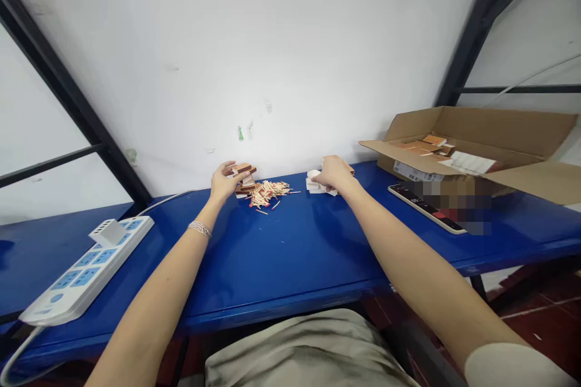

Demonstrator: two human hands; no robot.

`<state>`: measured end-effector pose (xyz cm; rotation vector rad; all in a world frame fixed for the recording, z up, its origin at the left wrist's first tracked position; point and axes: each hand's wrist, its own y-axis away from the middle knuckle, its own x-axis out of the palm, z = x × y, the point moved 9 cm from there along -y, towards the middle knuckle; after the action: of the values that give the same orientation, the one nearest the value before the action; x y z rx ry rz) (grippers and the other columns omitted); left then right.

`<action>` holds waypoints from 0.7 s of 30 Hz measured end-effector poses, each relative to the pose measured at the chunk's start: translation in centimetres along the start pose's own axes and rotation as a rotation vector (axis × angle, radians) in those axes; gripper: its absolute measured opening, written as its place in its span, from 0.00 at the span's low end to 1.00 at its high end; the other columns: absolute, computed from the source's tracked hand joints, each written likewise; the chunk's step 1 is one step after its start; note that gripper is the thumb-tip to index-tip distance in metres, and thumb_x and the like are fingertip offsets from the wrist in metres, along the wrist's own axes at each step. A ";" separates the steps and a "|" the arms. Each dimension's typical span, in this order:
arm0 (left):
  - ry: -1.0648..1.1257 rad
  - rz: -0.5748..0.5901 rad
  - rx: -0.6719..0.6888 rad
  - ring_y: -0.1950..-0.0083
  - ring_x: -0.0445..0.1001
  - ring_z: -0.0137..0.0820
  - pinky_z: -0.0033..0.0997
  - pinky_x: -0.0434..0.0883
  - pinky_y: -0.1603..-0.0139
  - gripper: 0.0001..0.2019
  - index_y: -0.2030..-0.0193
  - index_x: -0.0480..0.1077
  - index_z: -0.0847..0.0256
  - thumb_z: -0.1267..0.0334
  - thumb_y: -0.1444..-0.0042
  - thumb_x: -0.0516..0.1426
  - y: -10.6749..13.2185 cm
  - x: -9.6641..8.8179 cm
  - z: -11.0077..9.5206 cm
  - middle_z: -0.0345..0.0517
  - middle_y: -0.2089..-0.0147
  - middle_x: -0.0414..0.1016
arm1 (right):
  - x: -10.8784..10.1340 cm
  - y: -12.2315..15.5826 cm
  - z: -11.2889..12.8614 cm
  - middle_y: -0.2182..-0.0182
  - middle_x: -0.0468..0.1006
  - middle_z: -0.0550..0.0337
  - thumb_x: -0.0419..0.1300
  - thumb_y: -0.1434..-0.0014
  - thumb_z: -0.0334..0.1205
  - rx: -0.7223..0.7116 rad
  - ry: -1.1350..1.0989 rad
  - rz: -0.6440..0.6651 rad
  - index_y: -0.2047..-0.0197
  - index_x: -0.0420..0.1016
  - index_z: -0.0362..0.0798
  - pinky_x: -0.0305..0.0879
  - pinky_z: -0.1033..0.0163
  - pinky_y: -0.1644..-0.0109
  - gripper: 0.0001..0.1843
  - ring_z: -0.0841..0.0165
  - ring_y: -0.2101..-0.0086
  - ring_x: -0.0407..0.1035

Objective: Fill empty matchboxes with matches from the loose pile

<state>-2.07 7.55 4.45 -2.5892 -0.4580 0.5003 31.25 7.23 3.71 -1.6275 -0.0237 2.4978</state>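
Observation:
My left hand (224, 180) reaches to a small stack of brown matchboxes (245, 179), its fingers apart and its fingertips at the stack's near side. Just right of the stack lies a loose heap of red-tipped wooden matches (267, 193) on the blue table (281, 266). My right hand (334, 173) rests on white box pieces (315, 184), and its fingers hide most of them. A brown matchbox edge (350, 168) shows beyond that hand.
An open cardboard box (467, 133) holding brown and white boxes stands at the table's right back. In front of it lies a phone (424, 208), partly blurred out. A white power strip (84, 269) lies at left. White wall and black metal bars stand behind.

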 end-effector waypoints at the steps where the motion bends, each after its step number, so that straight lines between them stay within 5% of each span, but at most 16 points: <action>1: -0.025 0.006 0.003 0.47 0.72 0.41 0.39 0.69 0.49 0.34 0.49 0.69 0.62 0.51 0.63 0.69 0.1 0.0 -0.2 0.57 0.51 0.75 | -0.1 0.0 0.1 0.84 0.74 0.52 0.66 0.51 0.42 -0.003 0.016 -0.007 0.59 0.76 0.38 0.66 0.64 0.71 0.18 0.63 0.77 0.73; 7: -0.401 0.130 -0.097 0.40 0.66 0.46 0.39 0.68 0.45 0.50 0.36 0.57 0.67 0.39 0.62 0.64 0.9 -1.0 0.1 0.66 0.38 0.64 | -0.8 0.1 1.2 0.66 0.80 0.42 0.64 0.49 0.45 -0.085 0.118 -0.101 0.58 0.77 0.38 0.66 0.61 0.61 0.19 0.56 0.59 0.74; 12: -0.954 0.514 -0.217 0.33 0.56 0.57 0.48 0.59 0.37 0.60 0.34 0.55 0.66 0.33 0.72 0.64 2.2 -1.7 3.6 0.69 0.33 0.56 | -0.4 0.9 2.4 0.55 0.77 0.40 0.65 0.49 0.47 -0.156 0.095 -0.103 0.52 0.76 0.38 0.65 0.59 0.53 0.25 0.55 0.52 0.70; 16: -1.081 0.736 -0.286 0.32 0.55 0.55 0.47 0.59 0.37 0.60 0.31 0.52 0.65 0.27 0.67 0.57 3.4 -1.7 5.8 0.67 0.30 0.51 | 0.8 2.0 3.7 0.54 0.77 0.41 0.66 0.51 0.49 -0.210 0.078 -0.019 0.52 0.76 0.39 0.66 0.59 0.53 0.27 0.55 0.54 0.71; 21: -1.110 0.786 -0.284 0.33 0.57 0.52 0.41 0.61 0.38 0.61 0.29 0.47 0.65 0.25 0.65 0.52 3.8 -1.5 6.1 0.63 0.29 0.48 | 1.5 2.6 4.4 0.52 0.76 0.43 0.66 0.50 0.49 -0.225 0.109 0.034 0.50 0.75 0.43 0.66 0.59 0.53 0.27 0.56 0.52 0.71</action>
<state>-5.11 6.05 -2.07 -2.4159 0.2392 2.2883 26.27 5.17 3.86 -1.8612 -0.2766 2.5040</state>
